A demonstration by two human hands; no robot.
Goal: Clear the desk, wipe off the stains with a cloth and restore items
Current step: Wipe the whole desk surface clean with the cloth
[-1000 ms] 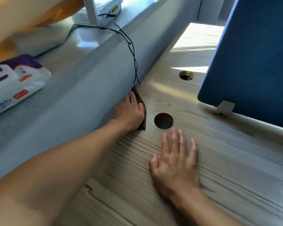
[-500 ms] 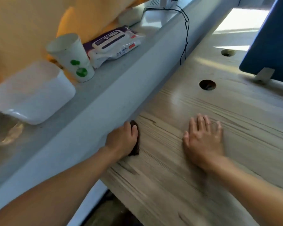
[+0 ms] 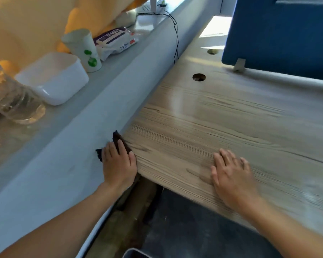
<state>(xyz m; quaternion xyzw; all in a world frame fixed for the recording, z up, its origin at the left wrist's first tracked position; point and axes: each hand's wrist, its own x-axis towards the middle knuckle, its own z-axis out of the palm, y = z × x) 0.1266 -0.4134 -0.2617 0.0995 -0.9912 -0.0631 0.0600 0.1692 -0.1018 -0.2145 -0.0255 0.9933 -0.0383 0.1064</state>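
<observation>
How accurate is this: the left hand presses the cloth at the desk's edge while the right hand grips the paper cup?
Not quite: in the head view the right hand lies flat on the desk; the paper cup stands on the ledge. Rest holds.

Office: wood-grain desk (image 3: 222, 116) with cable holes (image 3: 199, 77), blue partition screen (image 3: 279, 34), router (image 3: 153, 6).

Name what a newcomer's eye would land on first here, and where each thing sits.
The left hand presses a dark cloth at the left edge of the wooden desk, beside the grey ledge, while the right hand lies flat on the desk. A blue partition fills the upper right; a paper cup and white tub stand on the ledge.
</observation>
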